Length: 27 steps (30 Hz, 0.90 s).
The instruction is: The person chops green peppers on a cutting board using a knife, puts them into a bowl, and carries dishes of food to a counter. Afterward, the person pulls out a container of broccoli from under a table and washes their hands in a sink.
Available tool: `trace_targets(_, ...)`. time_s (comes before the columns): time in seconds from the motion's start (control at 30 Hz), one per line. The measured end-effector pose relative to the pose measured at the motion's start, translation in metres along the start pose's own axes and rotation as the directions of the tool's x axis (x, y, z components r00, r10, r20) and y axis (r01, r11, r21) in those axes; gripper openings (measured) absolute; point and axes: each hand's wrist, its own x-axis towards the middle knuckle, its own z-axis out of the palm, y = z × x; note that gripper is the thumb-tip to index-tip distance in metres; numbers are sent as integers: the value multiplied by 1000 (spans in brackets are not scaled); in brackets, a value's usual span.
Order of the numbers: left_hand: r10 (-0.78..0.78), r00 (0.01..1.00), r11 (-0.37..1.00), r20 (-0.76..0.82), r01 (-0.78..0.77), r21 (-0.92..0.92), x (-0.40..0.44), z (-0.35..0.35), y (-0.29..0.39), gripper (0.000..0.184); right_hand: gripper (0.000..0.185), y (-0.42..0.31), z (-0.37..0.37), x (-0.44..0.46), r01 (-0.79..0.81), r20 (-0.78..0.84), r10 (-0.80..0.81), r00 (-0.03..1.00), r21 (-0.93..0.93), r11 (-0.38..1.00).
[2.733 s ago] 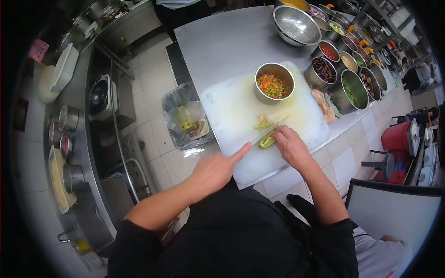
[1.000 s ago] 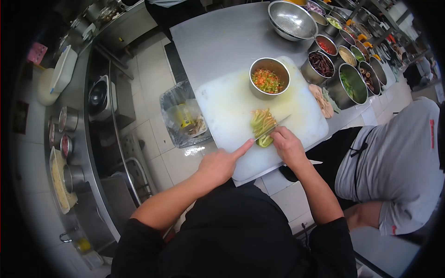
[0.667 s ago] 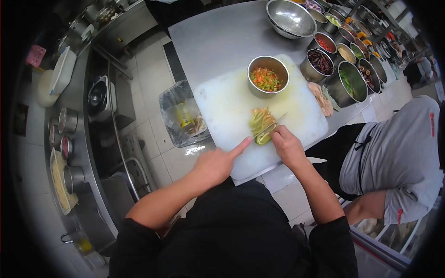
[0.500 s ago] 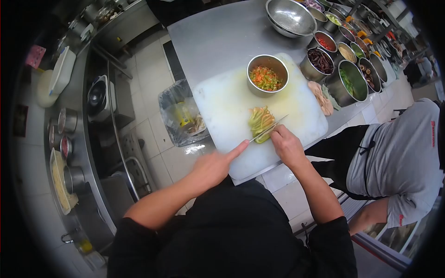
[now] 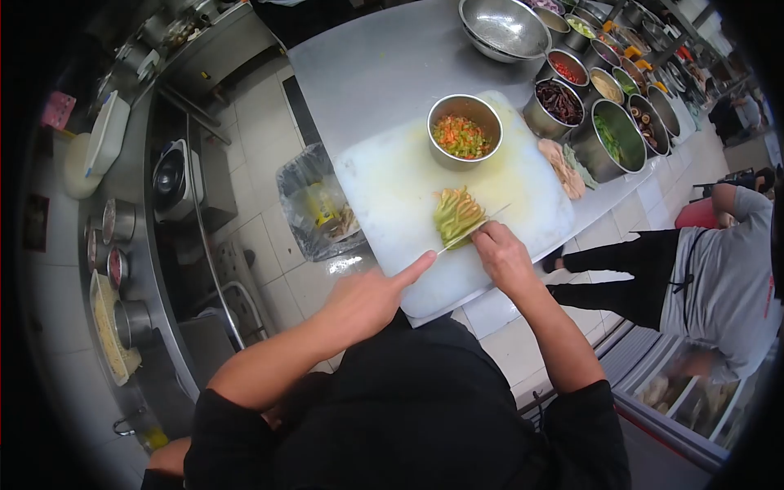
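Note:
My left hand (image 5: 365,300) is closed round a knife's handle, its index finger stretched along the blade (image 5: 495,213). The blade lies slantwise against sliced green pepper (image 5: 457,214) on the white cutting board (image 5: 380,184). On the blade's right end side, the curled fingers of my right hand (image 5: 498,249) press on the uncut end of the pepper, mostly hidden by knife and fingers. Above the slices stands a steel pot (image 5: 465,159) of diced red and green vegetables.
Steel containers (image 5: 608,145) of ingredients and a cloth (image 5: 561,169) stand or lie at the right, a colander (image 5: 505,31) at the back. A lined bin (image 5: 314,200) is left of the table. At the right, a person in grey (image 5: 723,273) reaches into a glass-topped case (image 5: 682,388).
The pile of pepper slices has grown and the uncut piece has shrunk, the knife moving along it. The person in grey came into view at the right and then moved farther off.

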Motion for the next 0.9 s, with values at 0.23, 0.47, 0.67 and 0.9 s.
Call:
trace_targets(0.23,-31,999,999,43,32,-7,4,-8,6,79,19,1,1,-1,33,-25,-33,999,-6,999)
trace_targets(0.47,10,1000,997,20,-9,-79,20,27,-14,79,18,1,2,-3,55,-52,-56,997,-11,998)
trace_targets(0.67,0,999,994,43,5,-113,6,-7,-14,72,23,-1,9,4,87,-104,-91,990,-43,995)
trace_targets(0.9,-46,971,993,-234,20,-113,-18,14,-18,57,29,-27,-40,6,105,-126,-105,987,-4,994)
